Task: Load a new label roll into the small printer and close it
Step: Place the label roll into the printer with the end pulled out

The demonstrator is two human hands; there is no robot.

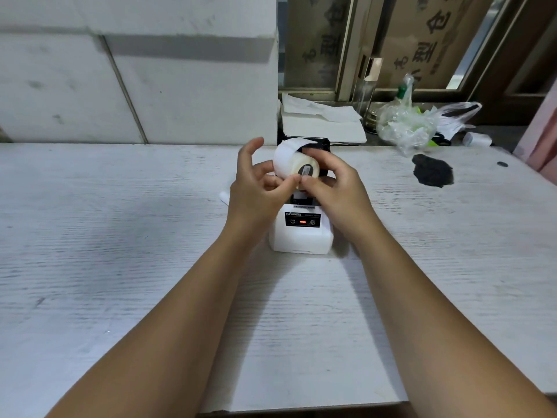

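A small white label printer [301, 236] stands on the white table [120, 236], its black lid [322, 144] open at the back and an orange light lit on its front panel. Just above the open bay I hold a white label roll [289, 161] with a loose end curling over the top. My left hand [259, 188] pinches the roll's near edge with thumb and forefinger, the other fingers spread. My right hand [334, 182] grips the roll from the right side. The bay itself is mostly hidden behind my hands.
A clear plastic bag [404, 125] with a green-capped bottle lies at the back right, next to folded white paper [319, 116]. A dark stain [432, 170] marks the table on the right. A white wall rises behind on the left. A small white piece [223, 197] lies left of the printer.
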